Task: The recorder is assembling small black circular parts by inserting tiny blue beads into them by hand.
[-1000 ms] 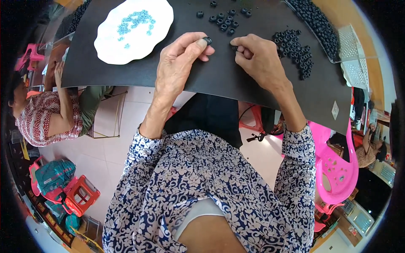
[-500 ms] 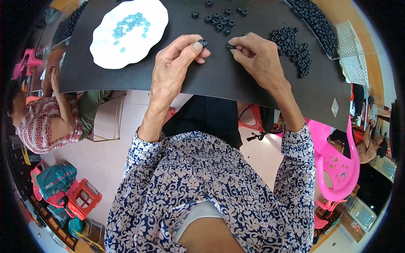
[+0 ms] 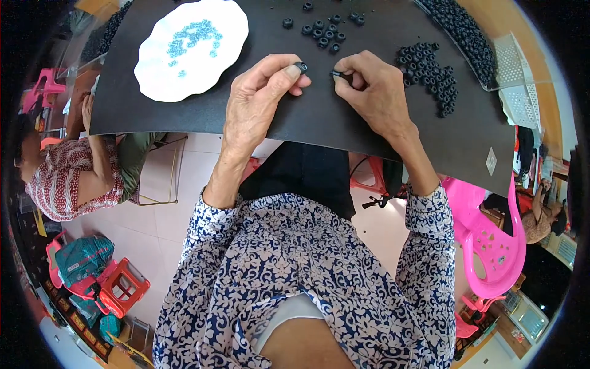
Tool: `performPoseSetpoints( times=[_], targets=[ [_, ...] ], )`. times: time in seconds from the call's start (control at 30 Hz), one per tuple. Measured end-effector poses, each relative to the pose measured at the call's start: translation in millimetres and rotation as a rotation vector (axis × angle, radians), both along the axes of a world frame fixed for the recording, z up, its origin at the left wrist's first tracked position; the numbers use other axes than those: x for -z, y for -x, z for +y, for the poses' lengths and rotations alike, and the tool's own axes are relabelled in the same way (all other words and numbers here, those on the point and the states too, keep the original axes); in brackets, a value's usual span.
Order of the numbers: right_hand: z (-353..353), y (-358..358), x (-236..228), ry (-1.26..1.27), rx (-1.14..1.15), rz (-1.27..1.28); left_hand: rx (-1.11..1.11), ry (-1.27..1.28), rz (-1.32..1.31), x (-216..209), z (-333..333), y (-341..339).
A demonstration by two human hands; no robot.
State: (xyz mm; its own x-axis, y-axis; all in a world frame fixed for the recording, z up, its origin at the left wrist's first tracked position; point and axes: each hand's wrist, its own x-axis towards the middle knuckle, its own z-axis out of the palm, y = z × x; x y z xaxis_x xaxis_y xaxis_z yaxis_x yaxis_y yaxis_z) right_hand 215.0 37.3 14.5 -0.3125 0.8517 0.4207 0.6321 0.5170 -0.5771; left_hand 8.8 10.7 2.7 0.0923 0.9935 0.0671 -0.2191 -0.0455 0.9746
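My left hand (image 3: 261,92) pinches a small black ring-shaped part (image 3: 301,67) between thumb and forefinger, its hole showing. A short way to the right, my right hand (image 3: 373,89) is closed on a thin dark piece (image 3: 339,74) with a paler tip that points toward the ring. Most of that piece is hidden by the fingers, so its kind is unclear. The two tips stand apart above the dark table mat (image 3: 307,120). On the left lies a white scalloped plate (image 3: 153,77) holding tiny pale-blue bits (image 3: 198,34).
Several loose black rings (image 3: 322,42) lie beyond my hands, and a larger pile (image 3: 433,74) sits right of my right hand. A clear tray of black rings (image 3: 464,40) stands far right beside a white perforated basket (image 3: 513,58). Another person (image 3: 80,172) sits at the left.
My right hand has turned slightly, so more of the dark piece shows at its fingertips. My left hand keeps its pinch on the black ring. The whole view has shifted a little.
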Motion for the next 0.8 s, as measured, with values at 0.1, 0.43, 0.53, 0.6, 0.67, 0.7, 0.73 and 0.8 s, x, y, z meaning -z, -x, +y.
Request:
performPoseSetpoints(
  times=[0.1, 0.43, 0.53, 0.6, 0.67, 0.7, 0.73, 0.8],
  targets=[
    [-7, 3, -4, 0.059, 0.017, 0.075, 0.013, -0.015, 0.010, -3, -1, 0],
    [-17, 13, -6, 0.607, -0.155, 0.772, 0.035, -0.048, 0.103, -5, -4, -2],
    [-18, 12, 0, 0.605, -0.207, 0.816, 0.080, -0.067, 0.196, -6, -4, -1],
    [-19, 13, -1, 0.603, -0.219, 0.826, 0.108, -0.102, 0.229, -5, -4, -1],
    [-19, 14, -1, 0.599, -0.231, 0.835, 0.108, -0.107, 0.236, -6, -5, -1],
    [-19, 14, -1, 0.585, -0.241, 0.815, 0.109, -0.113, 0.244, -6, -5, -1],
    [-19, 13, -1, 0.570, -0.250, 0.794, 0.110, -0.113, 0.243, -6, -5, -1],
    [-20, 14, -1, 0.585, -0.254, 0.801, 0.110, -0.146, 0.270, -6, -5, -2]
  ],
)
